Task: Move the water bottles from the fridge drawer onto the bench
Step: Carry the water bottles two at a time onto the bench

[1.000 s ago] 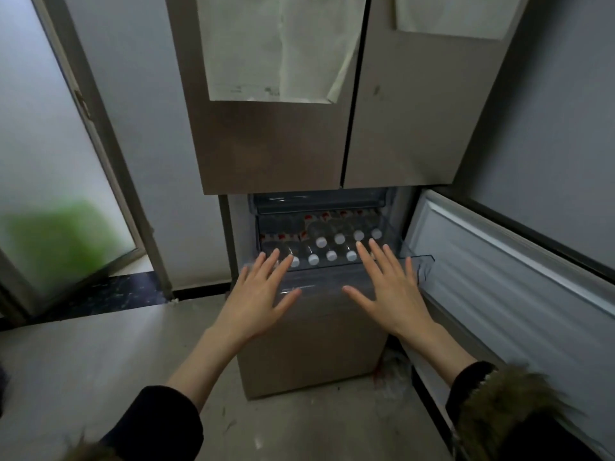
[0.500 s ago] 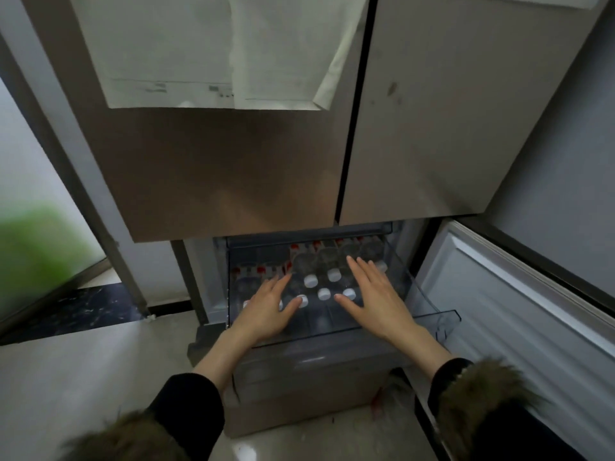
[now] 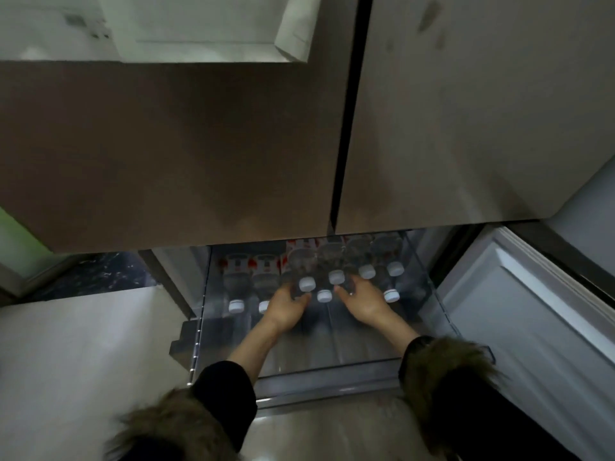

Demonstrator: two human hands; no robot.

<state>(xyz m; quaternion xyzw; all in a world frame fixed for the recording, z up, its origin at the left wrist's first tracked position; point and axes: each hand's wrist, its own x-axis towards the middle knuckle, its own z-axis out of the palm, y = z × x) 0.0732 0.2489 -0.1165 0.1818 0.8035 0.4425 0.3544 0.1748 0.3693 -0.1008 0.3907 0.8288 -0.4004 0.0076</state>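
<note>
Several clear water bottles with white caps and red labels lie in the pulled-out clear fridge drawer [image 3: 332,368], caps toward me. My left hand [image 3: 283,311] reaches into the drawer and curls around one upper water bottle [image 3: 301,266] just behind its cap. My right hand [image 3: 364,302] sits beside it, thumb and fingers closing round the neighbouring bottle [image 3: 332,261]. More bottles [image 3: 236,277] lie at the left and right of the drawer. The fingertips of both hands are partly hidden behind the bottles.
The shut upper fridge doors [image 3: 199,144] hang low just above the drawer, with paper sheets [image 3: 199,28] stuck on them. An open lower door [image 3: 532,327] stands at the right. Pale floor [image 3: 83,361] lies at the left, a glass door beyond it.
I have leaned in closer and lower. Both hands went from flat and spread over the bottles to reaching deeper and curling around two bottles in the middle.
</note>
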